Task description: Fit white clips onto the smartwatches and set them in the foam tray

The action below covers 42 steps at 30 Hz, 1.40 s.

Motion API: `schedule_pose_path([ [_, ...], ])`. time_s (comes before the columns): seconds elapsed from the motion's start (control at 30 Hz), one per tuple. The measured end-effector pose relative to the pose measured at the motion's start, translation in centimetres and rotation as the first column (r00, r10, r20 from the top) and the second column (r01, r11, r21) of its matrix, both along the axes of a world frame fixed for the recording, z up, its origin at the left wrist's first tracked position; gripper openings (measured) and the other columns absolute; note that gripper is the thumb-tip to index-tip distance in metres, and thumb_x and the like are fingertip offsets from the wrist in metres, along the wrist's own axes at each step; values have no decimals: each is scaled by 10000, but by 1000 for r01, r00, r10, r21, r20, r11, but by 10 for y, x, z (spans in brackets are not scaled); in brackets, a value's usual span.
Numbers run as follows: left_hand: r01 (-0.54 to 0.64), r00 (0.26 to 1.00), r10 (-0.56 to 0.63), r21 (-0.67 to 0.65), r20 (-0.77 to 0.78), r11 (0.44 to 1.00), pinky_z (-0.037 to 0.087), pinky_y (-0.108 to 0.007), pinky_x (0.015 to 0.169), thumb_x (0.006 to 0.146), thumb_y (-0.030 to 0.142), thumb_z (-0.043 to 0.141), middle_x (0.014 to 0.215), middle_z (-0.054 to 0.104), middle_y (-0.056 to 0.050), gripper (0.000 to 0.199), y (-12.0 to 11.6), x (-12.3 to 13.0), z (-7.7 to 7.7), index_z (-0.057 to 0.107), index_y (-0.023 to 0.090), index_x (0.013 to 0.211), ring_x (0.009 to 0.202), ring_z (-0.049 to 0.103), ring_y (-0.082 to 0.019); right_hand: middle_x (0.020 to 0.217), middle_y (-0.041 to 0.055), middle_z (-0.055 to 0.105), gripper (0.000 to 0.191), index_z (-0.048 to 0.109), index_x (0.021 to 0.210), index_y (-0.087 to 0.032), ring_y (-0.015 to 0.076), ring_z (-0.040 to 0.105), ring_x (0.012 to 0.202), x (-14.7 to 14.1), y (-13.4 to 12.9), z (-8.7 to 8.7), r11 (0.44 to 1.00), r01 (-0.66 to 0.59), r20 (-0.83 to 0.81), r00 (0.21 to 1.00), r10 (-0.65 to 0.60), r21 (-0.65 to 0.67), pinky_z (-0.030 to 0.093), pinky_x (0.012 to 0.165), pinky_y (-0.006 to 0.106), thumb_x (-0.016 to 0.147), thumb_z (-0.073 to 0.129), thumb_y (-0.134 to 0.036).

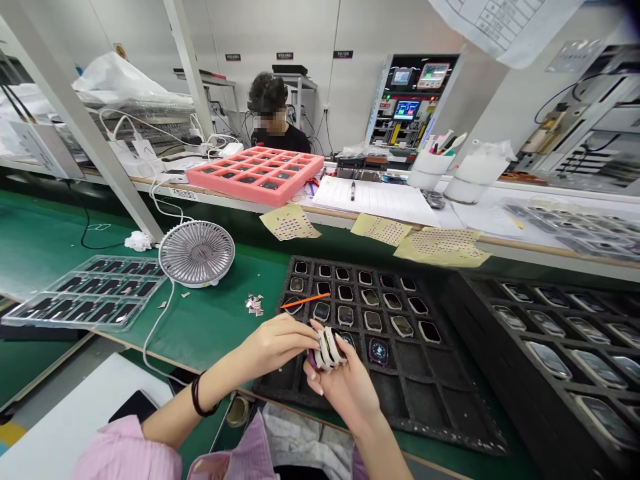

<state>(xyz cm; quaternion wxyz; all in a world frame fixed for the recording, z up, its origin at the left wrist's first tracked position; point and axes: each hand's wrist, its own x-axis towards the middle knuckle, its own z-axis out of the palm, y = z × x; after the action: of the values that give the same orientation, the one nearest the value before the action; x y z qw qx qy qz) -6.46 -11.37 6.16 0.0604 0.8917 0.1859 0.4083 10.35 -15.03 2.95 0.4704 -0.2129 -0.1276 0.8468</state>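
Note:
A small stack of smartwatch cases (330,349), several with pale silver rims, is held over the near edge of a black foam tray (417,393). My right hand (353,390) is closed round the stack from the right and below. From the left, my left hand (281,341) has its fingers drawn together on the stack's left side; its thumb is mostly hidden. A purple-edged piece shows at the stack's lower left. Rows of watches fill the tray's far compartments, and a lit purple watch (379,351) lies just right of my hands. An orange stick (306,300) rests across the tray.
A second foam tray (463,293) of watches stands at the right. To the left are a grey fan (197,253), a clear plastic tray (20,312) of black parts and small scraps (255,305). A pink foam tray (280,195) sits on the shelf; a person (283,137) is behind it.

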Motion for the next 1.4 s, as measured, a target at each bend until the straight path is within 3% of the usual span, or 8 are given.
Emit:
schedule_pose_path([
  [0.23,-30,1000,30,8,5,1000,513,-269,755,935,150,493,920,721,-70,170,-1,-3,-4,648,167,1002,843,663,-146,721,-1,636,431,568,1150,-209,162,564,547,-2,-2,-2,999,-23,-2,1000,23,23,341,437,239,781,635,-421],
  [0.47,129,988,-137,-113,-65,985,514,-273,814,924,123,497,964,695,-103,193,0,-6,-3,658,158,1024,969,640,-182,695,-1,624,285,608,961,-195,154,572,538,-2,-2,-13,994,-99,8,995,99,41,341,413,225,790,620,-423],
  [0.67,224,954,-297,-560,-41,797,490,-239,765,849,290,639,894,620,-57,122,-4,-13,-1,683,179,875,841,603,-145,694,60,648,376,623,812,-112,138,550,486,5,-9,-27,896,-437,51,899,434,83,319,367,217,800,559,-482],
  [0.83,161,951,-300,-698,-81,698,447,-229,698,700,374,776,918,531,-33,355,-7,-10,-7,510,173,823,822,517,-144,738,69,675,300,604,907,-119,151,595,487,4,-19,-33,895,-440,147,892,426,72,369,379,220,788,602,-394],
  [0.97,172,934,-345,-728,-95,664,427,-224,704,773,374,712,964,532,-38,315,-7,-7,-12,466,184,826,834,509,-137,762,116,680,390,630,848,-71,140,580,467,0,-22,-38,897,-438,110,896,429,64,352,359,217,786,579,-452],
  [1.17,-10,980,-130,-687,-152,727,466,-291,789,653,533,757,1082,574,-81,576,7,-23,-31,502,189,1039,956,559,-205,867,109,697,546,501,1246,-135,158,600,493,0,-25,-39,925,-377,89,924,371,55,375,381,230,793,585,-428],
  [1.3,-307,914,130,-444,-385,842,319,-441,1061,906,457,510,1326,532,-119,477,11,-38,-50,428,207,1303,1260,451,-251,896,101,692,627,398,1351,-173,157,597,500,10,-22,-39,968,-245,164,958,234,51,377,392,232,807,593,-417],
  [1.4,-375,829,180,-288,-530,881,186,-509,1131,972,396,392,1414,473,-106,497,5,-44,-61,301,206,1422,1352,359,-246,876,83,686,596,399,1356,-191,156,590,504,19,-19,-41,983,-180,211,963,168,36,373,401,234,828,578,-400],
])
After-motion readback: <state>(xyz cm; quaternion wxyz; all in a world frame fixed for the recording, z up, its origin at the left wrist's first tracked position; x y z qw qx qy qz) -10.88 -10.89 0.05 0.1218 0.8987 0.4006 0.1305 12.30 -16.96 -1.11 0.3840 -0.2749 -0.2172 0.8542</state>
